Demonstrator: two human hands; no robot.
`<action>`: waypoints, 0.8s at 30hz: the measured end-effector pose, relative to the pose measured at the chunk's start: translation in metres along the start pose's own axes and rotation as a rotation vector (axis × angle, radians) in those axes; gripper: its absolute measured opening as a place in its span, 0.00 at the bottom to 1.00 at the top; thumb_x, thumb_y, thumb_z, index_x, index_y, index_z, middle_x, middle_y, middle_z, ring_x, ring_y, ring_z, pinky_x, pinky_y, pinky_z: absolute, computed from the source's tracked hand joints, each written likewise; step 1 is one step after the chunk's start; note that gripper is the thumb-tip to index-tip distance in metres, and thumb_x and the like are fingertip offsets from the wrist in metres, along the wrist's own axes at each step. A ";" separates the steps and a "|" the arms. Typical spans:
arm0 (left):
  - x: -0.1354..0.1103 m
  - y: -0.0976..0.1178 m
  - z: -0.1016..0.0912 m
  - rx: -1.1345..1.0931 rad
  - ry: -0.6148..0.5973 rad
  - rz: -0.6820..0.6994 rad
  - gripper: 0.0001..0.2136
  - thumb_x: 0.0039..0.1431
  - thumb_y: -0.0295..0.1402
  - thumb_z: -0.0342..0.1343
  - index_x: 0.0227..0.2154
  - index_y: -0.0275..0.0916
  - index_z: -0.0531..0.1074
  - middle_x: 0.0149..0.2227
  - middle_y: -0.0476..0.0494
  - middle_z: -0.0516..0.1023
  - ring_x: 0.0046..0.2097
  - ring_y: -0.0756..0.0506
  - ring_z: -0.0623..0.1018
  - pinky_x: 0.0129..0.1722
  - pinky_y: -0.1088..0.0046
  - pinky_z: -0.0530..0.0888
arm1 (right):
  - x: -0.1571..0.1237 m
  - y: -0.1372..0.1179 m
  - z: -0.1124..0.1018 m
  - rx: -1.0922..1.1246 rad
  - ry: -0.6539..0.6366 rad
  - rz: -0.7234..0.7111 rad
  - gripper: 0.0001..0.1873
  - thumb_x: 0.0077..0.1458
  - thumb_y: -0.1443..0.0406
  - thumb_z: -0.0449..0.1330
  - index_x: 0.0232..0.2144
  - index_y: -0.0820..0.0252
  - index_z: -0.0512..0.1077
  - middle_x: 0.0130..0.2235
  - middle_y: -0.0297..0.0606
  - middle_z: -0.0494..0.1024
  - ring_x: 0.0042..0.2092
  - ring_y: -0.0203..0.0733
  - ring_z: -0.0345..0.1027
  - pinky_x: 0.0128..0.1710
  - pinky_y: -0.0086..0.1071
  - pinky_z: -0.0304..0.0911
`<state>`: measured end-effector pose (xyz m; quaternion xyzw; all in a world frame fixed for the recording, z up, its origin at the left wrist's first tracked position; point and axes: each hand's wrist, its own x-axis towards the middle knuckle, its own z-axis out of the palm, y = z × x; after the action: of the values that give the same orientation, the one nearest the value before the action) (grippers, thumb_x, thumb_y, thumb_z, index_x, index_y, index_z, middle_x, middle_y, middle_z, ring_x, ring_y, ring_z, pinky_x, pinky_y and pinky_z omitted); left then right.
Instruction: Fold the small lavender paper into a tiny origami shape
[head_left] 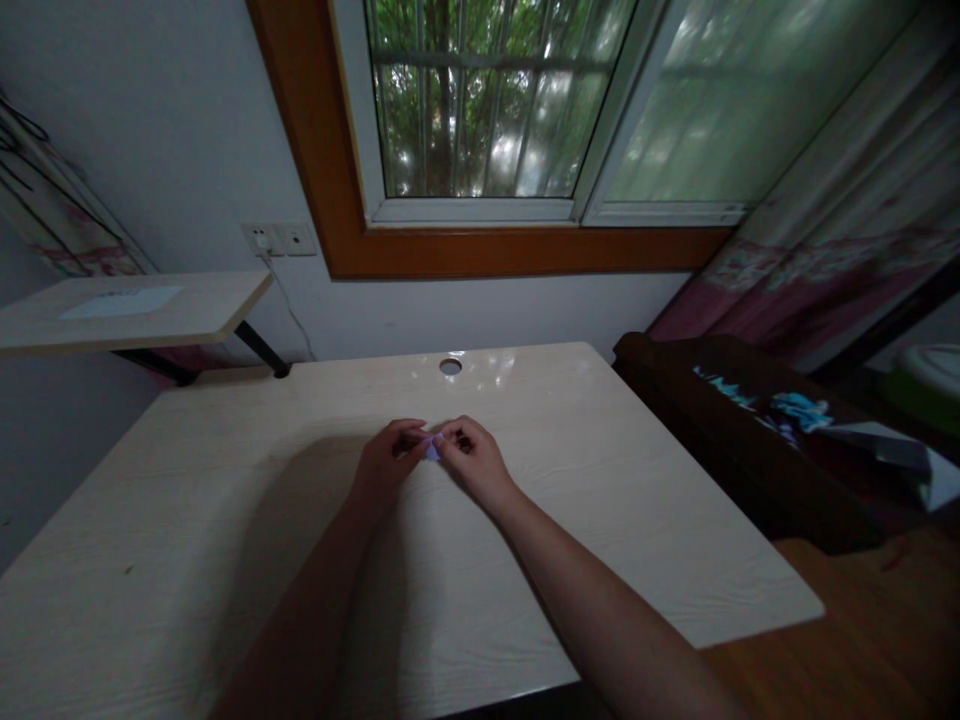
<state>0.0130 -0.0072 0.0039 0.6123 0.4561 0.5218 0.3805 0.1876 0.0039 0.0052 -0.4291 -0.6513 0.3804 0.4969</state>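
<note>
Between my two hands is a small light-purple piece (432, 450), perhaps folded paper, though it is too small to be sure. My left hand (386, 465) pinches its left side with thumb and fingers. From the other side, the thumb and fingertips of my right hand (474, 455) grip its right edge. Both hands are close together over the middle of the pale wooden desk (585, 540). Fingers cover much of the piece, so its full shape is hidden.
A round cable hole (451, 367) is near the desk's back edge. On the left stands a raised shelf (202, 310) with a paper sheet (121, 302) on it. To the right, a dark piece of furniture (690, 440) holds blue crumpled items (801, 410). A window (510, 110) lies ahead.
</note>
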 end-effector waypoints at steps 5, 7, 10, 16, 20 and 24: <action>0.001 -0.007 -0.001 -0.104 0.007 0.003 0.18 0.53 0.36 0.64 0.46 0.39 0.71 0.39 0.42 0.82 0.41 0.45 0.82 0.45 0.67 0.77 | 0.000 -0.004 0.000 0.089 -0.011 0.061 0.07 0.53 0.61 0.63 0.29 0.59 0.73 0.29 0.33 0.71 0.30 0.36 0.63 0.32 0.30 0.59; 0.002 -0.008 -0.002 -0.114 0.015 0.006 0.18 0.53 0.36 0.64 0.46 0.39 0.71 0.39 0.42 0.82 0.40 0.45 0.81 0.44 0.66 0.77 | 0.000 -0.006 0.000 0.117 -0.016 0.079 0.08 0.53 0.60 0.63 0.28 0.59 0.73 0.28 0.32 0.71 0.30 0.36 0.62 0.32 0.30 0.58; 0.003 -0.005 -0.004 -0.092 0.037 -0.009 0.17 0.53 0.38 0.64 0.44 0.39 0.72 0.38 0.42 0.82 0.40 0.45 0.81 0.44 0.66 0.77 | 0.000 -0.006 -0.001 0.146 -0.008 0.102 0.08 0.53 0.59 0.63 0.28 0.58 0.73 0.27 0.31 0.69 0.29 0.36 0.61 0.31 0.30 0.57; 0.003 0.007 -0.004 -0.050 0.099 -0.065 0.14 0.53 0.40 0.63 0.40 0.39 0.74 0.36 0.43 0.82 0.38 0.45 0.81 0.43 0.67 0.77 | 0.001 -0.004 0.000 0.185 -0.002 0.123 0.09 0.53 0.58 0.63 0.29 0.58 0.73 0.27 0.31 0.70 0.29 0.36 0.61 0.32 0.30 0.57; 0.001 0.009 -0.003 -0.053 0.083 -0.069 0.13 0.56 0.41 0.60 0.40 0.39 0.76 0.37 0.43 0.82 0.39 0.45 0.81 0.42 0.68 0.76 | 0.000 -0.004 0.000 0.203 0.001 0.137 0.10 0.52 0.58 0.63 0.29 0.58 0.73 0.27 0.31 0.70 0.29 0.37 0.61 0.32 0.31 0.57; 0.001 0.010 -0.004 0.010 0.005 -0.068 0.11 0.56 0.41 0.60 0.36 0.39 0.78 0.36 0.45 0.82 0.38 0.46 0.79 0.41 0.70 0.75 | 0.000 -0.003 -0.001 0.201 0.004 0.136 0.10 0.53 0.58 0.63 0.29 0.58 0.73 0.27 0.31 0.70 0.30 0.37 0.61 0.32 0.30 0.57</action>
<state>0.0112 -0.0089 0.0147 0.5971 0.4802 0.5077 0.3938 0.1876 0.0028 0.0084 -0.4211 -0.5782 0.4758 0.5118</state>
